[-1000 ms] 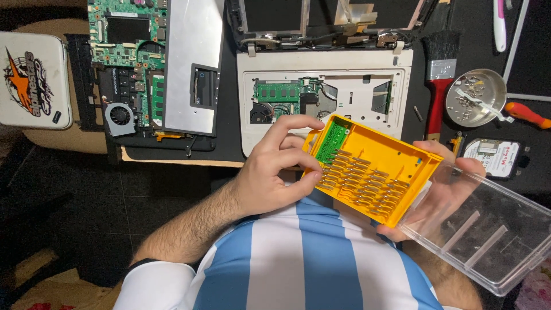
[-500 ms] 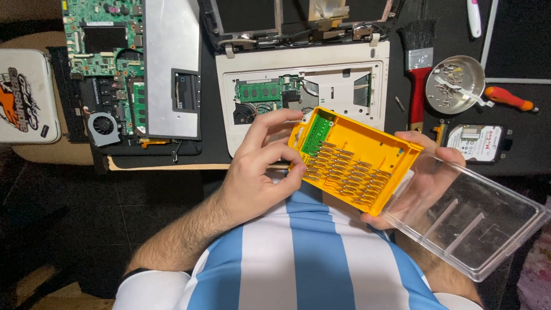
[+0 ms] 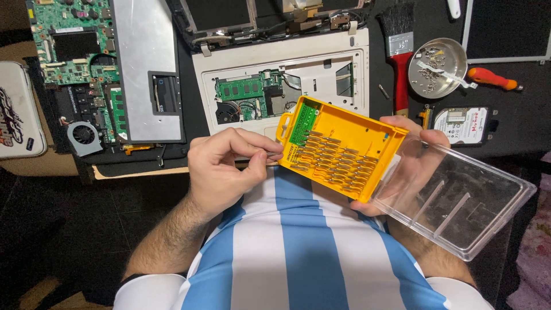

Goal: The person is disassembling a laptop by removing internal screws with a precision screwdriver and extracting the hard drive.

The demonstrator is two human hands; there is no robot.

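Yellow plastic bit-holder tray [image 3: 338, 152], lined with rows of small metal bits, sits at the frame's centre, gripped from beneath by the right hand [image 3: 410, 163] with its clear hinged plastic lid [image 3: 459, 201] swung out toward 4 o'clock. The left hand [image 3: 227, 166], at 9 o'clock of the tray, pinches a thin metal bit [image 3: 268, 154]. At 12 o'clock, an opened white laptop base [image 3: 281, 80] lies on the desk [image 3: 516, 126].

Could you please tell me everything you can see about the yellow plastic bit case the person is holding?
The yellow plastic bit case is a flat rectangular tray, tilted, held above the person's lap. Rows of small metal bits fill its slots, and a green section sits at its upper-left corner. Its clear plastic lid hangs open to the right. The right hand supports it from beneath; the left hand pinches at its left edge.
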